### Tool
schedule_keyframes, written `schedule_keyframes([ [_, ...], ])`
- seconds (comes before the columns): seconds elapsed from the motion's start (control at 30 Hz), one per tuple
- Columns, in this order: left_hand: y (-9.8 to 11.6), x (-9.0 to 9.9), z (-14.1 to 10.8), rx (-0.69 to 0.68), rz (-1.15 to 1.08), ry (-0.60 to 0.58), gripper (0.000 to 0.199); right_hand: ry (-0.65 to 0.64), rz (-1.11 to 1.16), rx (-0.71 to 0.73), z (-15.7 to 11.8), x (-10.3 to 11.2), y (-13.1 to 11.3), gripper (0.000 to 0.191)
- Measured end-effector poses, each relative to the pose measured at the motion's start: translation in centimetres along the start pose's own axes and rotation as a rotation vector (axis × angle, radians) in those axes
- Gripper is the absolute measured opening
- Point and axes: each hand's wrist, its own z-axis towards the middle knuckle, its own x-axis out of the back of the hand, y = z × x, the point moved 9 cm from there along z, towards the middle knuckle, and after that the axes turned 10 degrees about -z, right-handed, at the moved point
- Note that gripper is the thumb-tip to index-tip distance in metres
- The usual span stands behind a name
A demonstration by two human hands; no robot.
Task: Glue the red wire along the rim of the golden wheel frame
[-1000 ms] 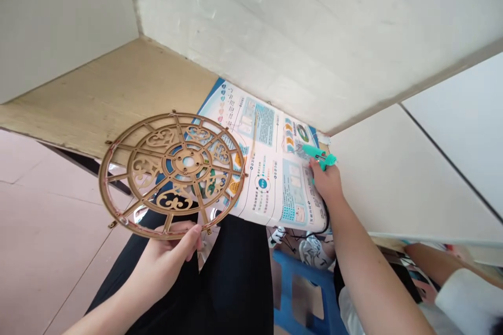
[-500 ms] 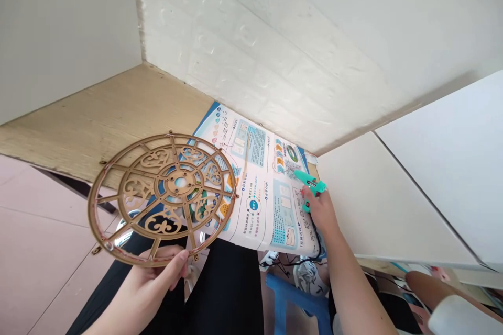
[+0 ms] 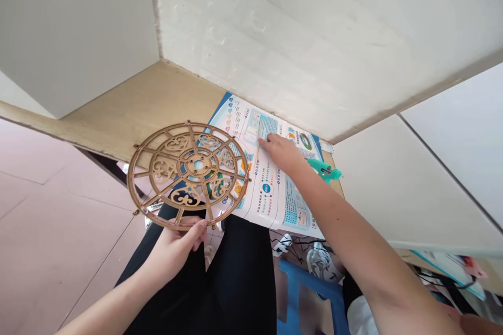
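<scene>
My left hand (image 3: pixel 183 243) grips the near rim of a round, gold-brown openwork frame (image 3: pixel 190 166) with spokes and scrollwork, thumb on top. Thin reddish wire or thread runs along its outer ring. The frame is held slightly tilted above the table edge and my lap. My right hand (image 3: pixel 282 153) reaches over a printed poster, its fingertips pinched at a thin wooden stick (image 3: pixel 257 156) lying on the paper. Whether the stick is lifted at all, I cannot tell. A turquoise glue gun (image 3: pixel 325 169) lies on the poster beyond my right forearm, partly hidden by it.
The poster (image 3: pixel 259 209) covers part of the wooden table (image 3: pixel 184 91), which meets a pale wall behind. White panels stand at left and right. Below are a blue stool (image 3: pixel 310 288), dark cables and a patterned shoe (image 3: pixel 320 261).
My right hand has let go of the glue gun and moved left to the thin stick. My left hand still holds the round frame. The whole view has shifted slightly.
</scene>
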Motion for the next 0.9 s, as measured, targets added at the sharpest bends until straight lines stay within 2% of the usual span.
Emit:
schedule_keyframes([
  [0.17,-0.3,0.1,0.2,0.012,-0.044,-0.005,0.049,-0.034,-0.071,0.15,1.8,-0.3,-1.6,0.028],
  [0.27,-0.1,0.1,0.5,0.012,-0.062,-0.012,0.047,0.002,-0.046,0.136,2.7,0.3,-1.0,0.006],
  [0.33,-0.1,0.1,0.6,0.014,-0.07,-0.014,0.045,0.073,-0.011,0.077,2.5,1.5,-0.3,0.011],
  [0.4,-0.2,0.0,0.7,0.017,-0.078,-0.015,0.044,0.2,0.041,-0.031,0.8,3.7,0.1,0.011],
  [0.47,-0.4,0.0,0.9,0.014,-0.087,-0.017,0.044,0.44,0.172,-0.207,-2.7,6.9,0.2,0.014],
  [0.5,-0.4,0.0,0.9,0.01,-0.089,-0.018,0.043,0.508,0.29,-0.235,-4.8,8.0,-0.6,0.019],
  [0.53,-0.4,0.0,0.9,0.005,-0.088,-0.019,0.043,0.616,0.666,-0.249,-7.0,8.8,-1.1,0.015],
  [0.57,-0.4,0.0,1.0,-0.001,-0.085,-0.019,0.042,0.594,1.004,-0.159,-8.5,9.0,-2.9,0.012],
  [0.6,-0.2,0.0,1.0,-0.01,-0.08,-0.02,0.042,0.55,1.216,-0.076,-9.9,9.2,-5.0,0.016],
  [0.63,0.0,-0.1,0.9,-0.02,-0.072,-0.022,0.042,0.453,1.295,-0.042,-11.1,9.1,-7.2,0.018],
  [0.67,0.3,-0.2,0.9,-0.029,-0.061,-0.024,0.042,0.387,1.255,-0.066,-12.3,8.8,-8.9,0.015],
  [0.73,1.0,-0.5,0.7,-0.046,-0.032,-0.028,0.041,0.323,1.185,-0.175,-14.3,8.0,-10.7,0.017],
  [0.8,1.7,-0.7,0.4,-0.055,0.0,-0.028,0.039,0.328,1.09,-0.231,-15.6,7.6,-11.3,0.017],
  [0.9,2.5,-0.9,0.1,-0.071,0.04,-0.023,0.038,0.365,0.916,-0.202,-16.4,7.7,-11.6,0.011],
])
